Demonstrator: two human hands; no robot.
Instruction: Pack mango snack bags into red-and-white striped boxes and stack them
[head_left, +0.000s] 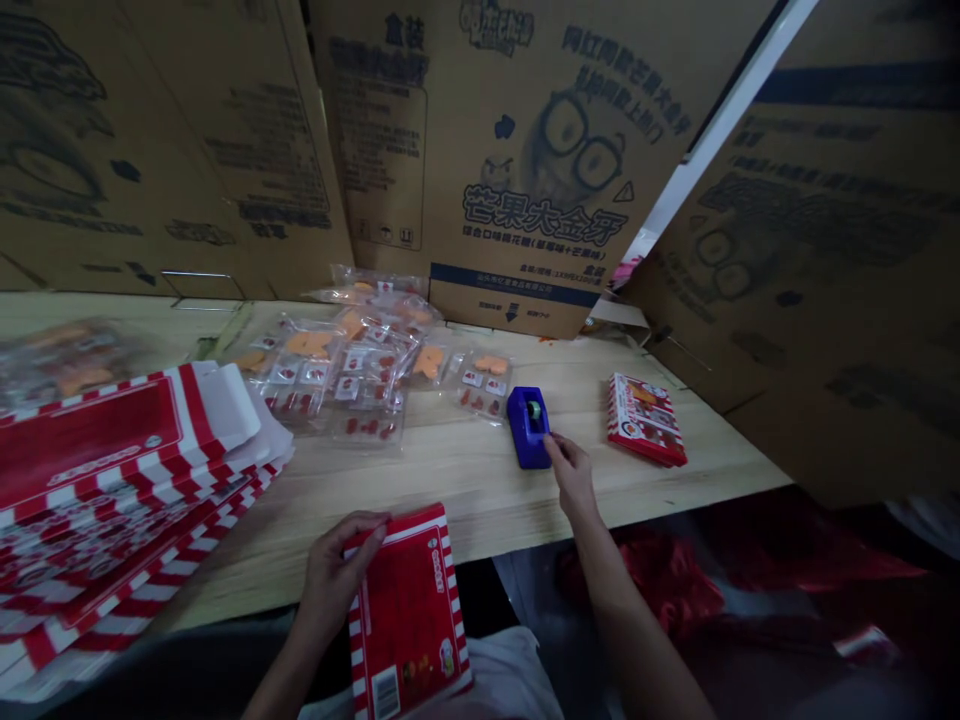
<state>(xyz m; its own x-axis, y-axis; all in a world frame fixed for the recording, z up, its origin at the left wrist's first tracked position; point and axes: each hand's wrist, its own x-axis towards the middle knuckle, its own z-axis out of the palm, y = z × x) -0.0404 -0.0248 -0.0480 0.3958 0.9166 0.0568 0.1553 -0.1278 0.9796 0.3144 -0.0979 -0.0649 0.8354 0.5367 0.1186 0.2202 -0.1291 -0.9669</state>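
My left hand [337, 568] is closed on the upper left edge of a red box [409, 610] with red-and-white striped sides. The box is tilted over the table's front edge, its barcode toward me. At the front end of a blue tape dispenser [528, 440], my right hand [571, 472] pinches with thumb and forefinger. Whatever piece of tape is between those fingers is too small to make out. A tape roll [534, 409] sits inside the dispenser. To its right lies a small stack of finished-looking red boxes [645, 418] with pictured fronts.
Flat striped cartons [112, 480] are heaped at the left. Several clear candy packs [367, 385] lie across the back of the wooden table [450, 475]. Large cardboard boxes [480, 130] wall off the far side and the right. Red plastic bags [660, 580] are below, at right.
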